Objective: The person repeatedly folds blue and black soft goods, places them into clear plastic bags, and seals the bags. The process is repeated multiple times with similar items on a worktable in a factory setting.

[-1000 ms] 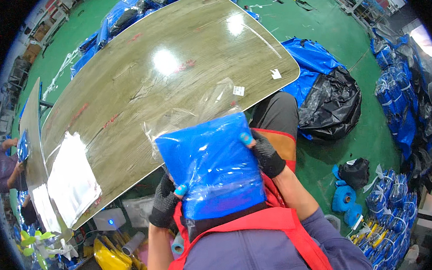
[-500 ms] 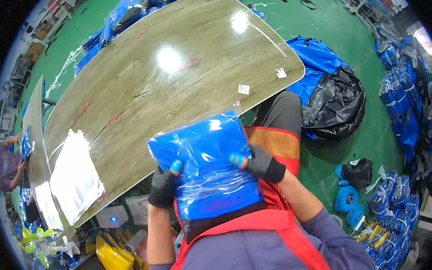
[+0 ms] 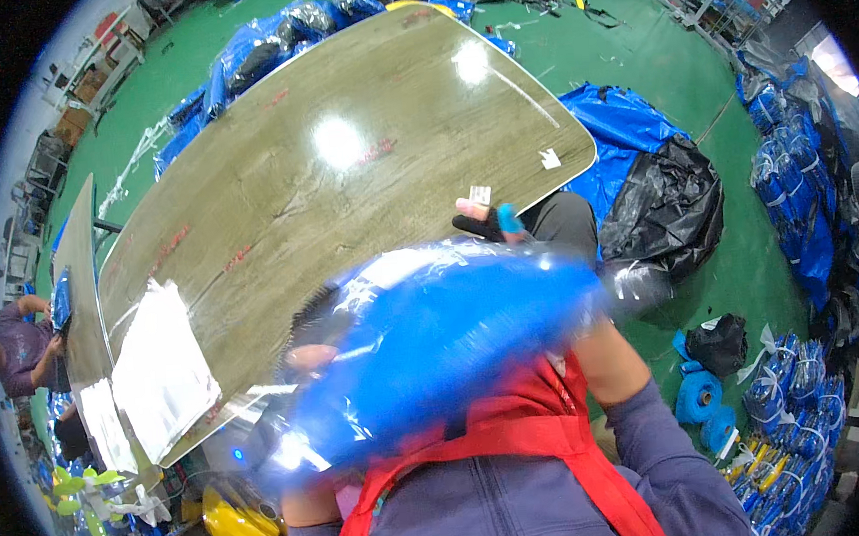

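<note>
A blue, folded, fabric-like item in a clear plastic bag (image 3: pixel 444 337) lies slanted across my front, above the red apron. It is smeared by motion. My left hand (image 3: pixel 313 351), in a dark glove with bare fingertips, grips its left end; only part of it shows, blurred. My right hand (image 3: pixel 491 222) reaches under and behind the bag. Its fingers stick out past the far edge, one with a blue fingertip cover, and the rest is hidden by the bag. Beyond the bag is the wood-patterned table (image 3: pixel 365 193) with rounded corners.
A white sheet (image 3: pixel 165 371) lies on the table's left part. A blue and black bundle (image 3: pixel 658 187) sits on the green floor to the right. Tied blue packages (image 3: pixel 797 392) and blue rolls (image 3: pixel 699 396) stand nearer. A person (image 3: pixel 26 341) works at far left.
The bagged blue item has turned from facing me squarely to a slanted, tilted position. My right hand has gone from its near right side to beneath and behind it.
</note>
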{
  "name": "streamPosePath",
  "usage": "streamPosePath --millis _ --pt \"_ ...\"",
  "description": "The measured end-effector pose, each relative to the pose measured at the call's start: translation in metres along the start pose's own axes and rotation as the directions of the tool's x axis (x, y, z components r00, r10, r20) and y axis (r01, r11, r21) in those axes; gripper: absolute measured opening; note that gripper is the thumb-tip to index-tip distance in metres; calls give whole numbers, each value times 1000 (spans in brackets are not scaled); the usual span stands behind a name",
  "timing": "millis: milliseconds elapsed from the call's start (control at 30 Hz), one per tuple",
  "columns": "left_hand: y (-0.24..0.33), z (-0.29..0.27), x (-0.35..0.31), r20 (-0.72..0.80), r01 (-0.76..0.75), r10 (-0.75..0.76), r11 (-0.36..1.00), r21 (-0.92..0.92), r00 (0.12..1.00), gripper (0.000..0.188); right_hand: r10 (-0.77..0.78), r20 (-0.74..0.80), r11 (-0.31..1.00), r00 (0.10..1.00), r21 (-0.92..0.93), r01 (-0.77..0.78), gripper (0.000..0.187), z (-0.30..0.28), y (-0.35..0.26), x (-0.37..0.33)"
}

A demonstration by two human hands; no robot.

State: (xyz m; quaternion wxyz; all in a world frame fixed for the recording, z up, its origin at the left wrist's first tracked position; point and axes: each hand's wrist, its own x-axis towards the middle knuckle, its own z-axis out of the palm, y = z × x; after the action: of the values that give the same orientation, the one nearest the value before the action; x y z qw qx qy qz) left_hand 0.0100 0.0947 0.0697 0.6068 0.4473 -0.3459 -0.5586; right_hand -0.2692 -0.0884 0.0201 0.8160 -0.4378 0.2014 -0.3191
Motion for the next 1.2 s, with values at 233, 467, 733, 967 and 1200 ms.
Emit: streamPosePath --millis 233,467,733,967,1200 --pt "15 7 38 114 -457 505 634 623 856 67 -258 -54 896 965 -386 218 63 29 -64 33" --pt "-7 -14 53 -190 -105 173 940 325 966 102 -174 85 933 981 -306 192 68 54 -32 21" --pt "-18 1 58 -297 -40 49 999 35 954 45 -219 -77 831 973 -537 145 42 46 -21 15" --pt "-31 5 52 -349 -39 115 975 218 930 44 -226 -234 844 946 -533 70 33 40 -12 20" --pt "-19 3 40 -172 -106 129 985 136 977 64 -144 31 777 989 -615 132 38 35 -46 5"
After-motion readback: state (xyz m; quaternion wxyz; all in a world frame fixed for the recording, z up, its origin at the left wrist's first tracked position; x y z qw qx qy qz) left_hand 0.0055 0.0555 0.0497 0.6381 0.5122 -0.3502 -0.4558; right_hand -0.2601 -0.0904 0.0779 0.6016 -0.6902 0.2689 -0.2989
